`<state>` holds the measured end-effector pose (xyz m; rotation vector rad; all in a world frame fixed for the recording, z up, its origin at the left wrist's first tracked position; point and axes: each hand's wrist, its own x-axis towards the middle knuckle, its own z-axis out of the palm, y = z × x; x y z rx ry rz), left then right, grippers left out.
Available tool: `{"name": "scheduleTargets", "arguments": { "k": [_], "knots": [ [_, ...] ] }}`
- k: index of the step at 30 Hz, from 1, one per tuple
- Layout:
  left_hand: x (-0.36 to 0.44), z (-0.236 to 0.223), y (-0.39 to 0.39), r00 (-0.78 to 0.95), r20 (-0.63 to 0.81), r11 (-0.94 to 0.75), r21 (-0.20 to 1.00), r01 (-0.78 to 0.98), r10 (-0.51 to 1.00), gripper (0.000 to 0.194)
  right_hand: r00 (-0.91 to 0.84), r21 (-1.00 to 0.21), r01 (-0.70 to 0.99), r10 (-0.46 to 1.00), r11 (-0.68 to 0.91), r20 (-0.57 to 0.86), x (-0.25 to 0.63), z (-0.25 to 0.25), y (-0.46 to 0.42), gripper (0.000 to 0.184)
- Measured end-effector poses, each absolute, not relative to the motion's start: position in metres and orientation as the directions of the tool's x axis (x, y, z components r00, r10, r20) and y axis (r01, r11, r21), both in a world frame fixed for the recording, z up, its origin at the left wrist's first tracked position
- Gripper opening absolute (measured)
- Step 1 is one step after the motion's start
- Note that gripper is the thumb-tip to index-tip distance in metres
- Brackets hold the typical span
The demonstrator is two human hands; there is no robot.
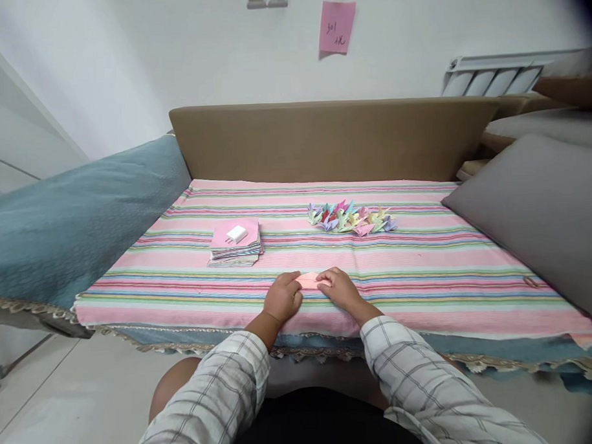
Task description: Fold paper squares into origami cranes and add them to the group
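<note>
A small piece of folded pink paper point(308, 280) lies on the striped cloth right in front of me. My left hand point(283, 297) pinches its left end, thumb and fingers closed on it. The right end is gripped by my right hand point(338, 288), with the fingers curled and pressed on the paper. Beyond my left hand stands a stack of square paper sheets point(235, 250), a white charger plug point(236, 234) resting on its pink top sheet. Farther back to the right is a cluster of folded paper cranes point(351, 220) in several colours.
The pink striped cloth point(414, 263) covers the sofa seat. A brown backrest point(322, 140) rises behind it, and a blue-covered armrest point(82, 216) bounds the left. Grey cushions point(539, 220) lean at the right. A pink note point(336, 27) hangs on the wall.
</note>
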<state>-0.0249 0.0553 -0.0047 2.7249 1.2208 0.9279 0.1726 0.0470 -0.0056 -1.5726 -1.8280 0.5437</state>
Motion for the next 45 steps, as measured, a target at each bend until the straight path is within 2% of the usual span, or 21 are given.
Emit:
{"name": "scheduleTargets", "arguments": {
  "k": [3, 5, 8, 14, 17, 25, 32, 37, 41, 45],
  "knots": [
    [-0.026, 0.0, 0.046, 0.547, 0.529, -0.71, 0.162, 0.685, 0.648, 0.028, -0.068, -0.677, 0.708, 0.974, 0.199, 0.216, 0.172, -0.005, 0.046, 0.016],
    [-0.025, 0.002, 0.04, 0.666, 0.458, -0.779, 0.099, 0.62, 0.589, 0.036, -0.067, -0.67, 0.715, 0.973, 0.202, 0.221, 0.171, -0.005, 0.046, 0.015],
    [-0.024, 0.002, 0.036, 0.789, 0.347, -0.852, 0.065, 0.519, 0.507, 0.043, -0.059, -0.659, 0.726, 0.972, 0.198, 0.226, 0.17, -0.006, 0.044, 0.014],
    [-0.024, -0.004, 0.04, 0.792, 0.396, -0.856, -0.025, 0.516, 0.465, 0.046, -0.03, -0.528, 0.815, 0.927, 0.239, 0.374, 0.163, -0.007, 0.031, 0.016],
    [-0.025, -0.005, 0.041, 0.791, 0.408, -0.85, -0.063, 0.522, 0.455, 0.044, -0.052, -0.481, 0.84, 0.92, 0.251, 0.389, 0.162, -0.005, 0.024, 0.016],
    [-0.025, -0.004, 0.041, 0.756, 0.421, -0.824, -0.036, 0.566, 0.501, 0.045, -0.032, -0.528, 0.81, 0.918, 0.256, 0.395, 0.167, -0.006, 0.02, 0.027],
    [-0.024, -0.006, 0.043, 0.76, 0.42, -0.829, -0.03, 0.558, 0.496, 0.044, -0.067, -0.483, 0.836, 0.921, 0.261, 0.383, 0.167, -0.01, 0.024, 0.028],
    [-0.024, -0.006, 0.045, 0.774, 0.389, -0.838, -0.007, 0.545, 0.5, 0.041, -0.117, -0.526, 0.794, 0.926, 0.304, 0.359, 0.172, -0.007, 0.037, 0.027],
    [-0.025, -0.005, 0.046, 0.767, 0.363, -0.833, 0.047, 0.552, 0.529, 0.044, -0.153, -0.563, 0.765, 0.938, 0.312, 0.313, 0.175, -0.004, 0.041, 0.028],
    [-0.026, -0.004, 0.049, 0.743, 0.384, -0.826, 0.113, 0.552, 0.549, 0.057, -0.144, -0.549, 0.775, 0.934, 0.312, 0.327, 0.174, -0.004, 0.033, 0.027]
  ]
}}
